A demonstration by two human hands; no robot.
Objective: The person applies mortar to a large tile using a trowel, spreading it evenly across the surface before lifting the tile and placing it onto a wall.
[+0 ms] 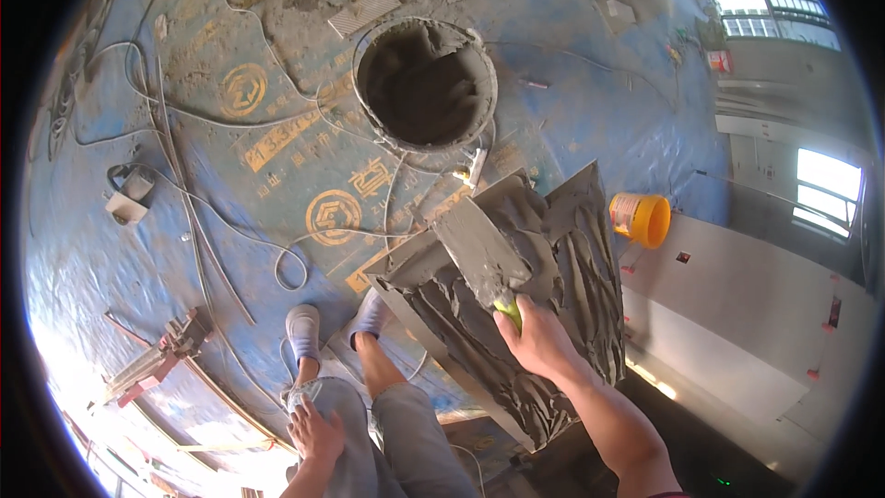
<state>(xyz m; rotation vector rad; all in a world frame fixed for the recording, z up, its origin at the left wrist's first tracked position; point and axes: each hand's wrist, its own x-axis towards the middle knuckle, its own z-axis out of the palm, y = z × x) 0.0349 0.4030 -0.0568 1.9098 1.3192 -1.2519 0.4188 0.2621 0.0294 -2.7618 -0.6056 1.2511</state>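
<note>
My right hand (542, 341) grips the green handle of a trowel (477, 244). The trowel's flat, mortar-smeared blade points away from me and lies over a large tile (426, 361). Thick grey mortar (590, 267) covers most of that tile in uneven ridges, with a bare strip along its left edge. My left hand (316, 433) holds nothing and rests on my left knee, its fingers spread over the jeans. Beyond the tile stands a bucket (419, 148) with wet grey mortar inside.
A yellow bucket (654, 221) lies tipped right of the tile. Cables (175, 175) snake across the covered floor at left, and a white socket strip (477, 169) sits near the mortar bucket. A tile cutter (166, 355) is at lower left. Far off lies a ridged tile piece (366, 12).
</note>
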